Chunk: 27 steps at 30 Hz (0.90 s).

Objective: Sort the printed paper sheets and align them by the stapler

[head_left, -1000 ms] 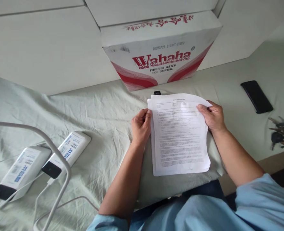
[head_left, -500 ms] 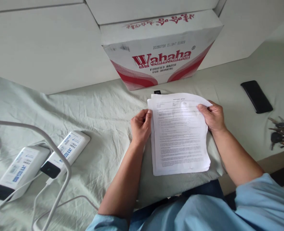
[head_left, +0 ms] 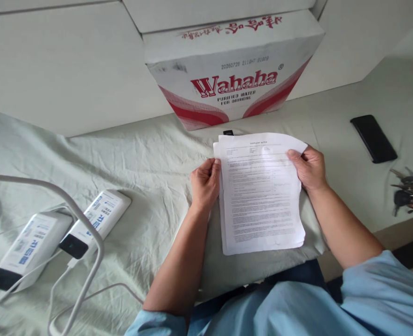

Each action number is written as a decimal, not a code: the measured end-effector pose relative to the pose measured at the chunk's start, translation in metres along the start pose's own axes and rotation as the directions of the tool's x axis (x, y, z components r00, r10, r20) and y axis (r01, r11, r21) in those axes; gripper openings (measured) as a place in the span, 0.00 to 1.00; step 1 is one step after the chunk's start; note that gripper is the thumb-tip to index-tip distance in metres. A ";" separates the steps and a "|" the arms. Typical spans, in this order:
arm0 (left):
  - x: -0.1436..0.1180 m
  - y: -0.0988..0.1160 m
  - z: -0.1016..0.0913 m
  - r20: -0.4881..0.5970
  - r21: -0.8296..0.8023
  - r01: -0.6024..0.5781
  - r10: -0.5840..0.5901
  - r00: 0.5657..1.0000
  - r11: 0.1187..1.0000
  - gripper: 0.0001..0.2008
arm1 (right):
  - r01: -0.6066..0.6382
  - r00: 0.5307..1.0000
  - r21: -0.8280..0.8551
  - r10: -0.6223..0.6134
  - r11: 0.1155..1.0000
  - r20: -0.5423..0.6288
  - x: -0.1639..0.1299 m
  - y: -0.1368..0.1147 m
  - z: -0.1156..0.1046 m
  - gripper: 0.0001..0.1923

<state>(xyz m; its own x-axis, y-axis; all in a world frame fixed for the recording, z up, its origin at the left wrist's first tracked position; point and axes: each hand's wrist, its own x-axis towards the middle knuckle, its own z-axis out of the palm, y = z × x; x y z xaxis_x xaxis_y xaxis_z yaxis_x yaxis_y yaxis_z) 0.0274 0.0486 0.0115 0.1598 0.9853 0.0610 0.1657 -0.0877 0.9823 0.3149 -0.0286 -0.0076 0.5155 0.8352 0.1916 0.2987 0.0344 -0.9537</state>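
Note:
A small stack of printed paper sheets [head_left: 262,200] is held between my two hands above the cloth-covered surface. Its top page carries a short heading and many lines of small text. My left hand [head_left: 205,182] pinches the left edge near the upper corner, thumb on top and fingers curled. At the upper right edge, my right hand [head_left: 310,168] grips the sheets with the thumb on the front; its other fingers are hidden behind the paper. The sheets lie slightly out of line with each other, and the upper right corner bends.
A Wahaha water carton [head_left: 237,84] stands behind the papers, against white boxes [head_left: 59,65]. A black phone [head_left: 373,139] and a bunch of keys [head_left: 409,189] lie right. Two white power banks [head_left: 97,219] with cables [head_left: 97,261] are at left. A small black object [head_left: 228,133] shows behind the sheets.
Almost nothing differs. The view has shifted very slightly, and both hands keep the same hold on the sheets.

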 end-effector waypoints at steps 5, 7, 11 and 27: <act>0.000 -0.001 0.000 -0.024 0.038 0.000 0.001 1.000 0.999 0.24 | 0.044 0.988 -0.009 -0.045 0.999 -0.146 0.002 0.000 -0.001 0.21; 0.000 -0.001 0.001 -0.026 0.044 0.005 -0.004 1.000 0.999 0.24 | 0.070 0.980 -0.012 -0.071 0.997 -0.186 0.002 -0.001 -0.002 0.21; -0.004 -0.004 0.004 -0.044 0.039 0.008 -0.006 0.999 0.999 0.25 | 0.042 0.981 -0.020 -0.045 0.999 -0.190 -0.003 -0.011 0.001 0.24; -0.005 -0.010 0.006 -0.026 0.020 0.038 -0.037 0.999 0.999 0.24 | -0.083 0.989 0.046 0.088 0.995 -0.117 -0.012 -0.030 0.011 0.29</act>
<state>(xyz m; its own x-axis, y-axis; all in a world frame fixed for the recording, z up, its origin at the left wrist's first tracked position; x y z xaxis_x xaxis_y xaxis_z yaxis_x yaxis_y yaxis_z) 0.0303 0.0434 0.0005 0.1282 0.9913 0.0289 0.1910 -0.0533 0.9801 0.2908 -0.0334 0.0160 0.6302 0.7649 0.1330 0.2175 -0.0095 -0.9760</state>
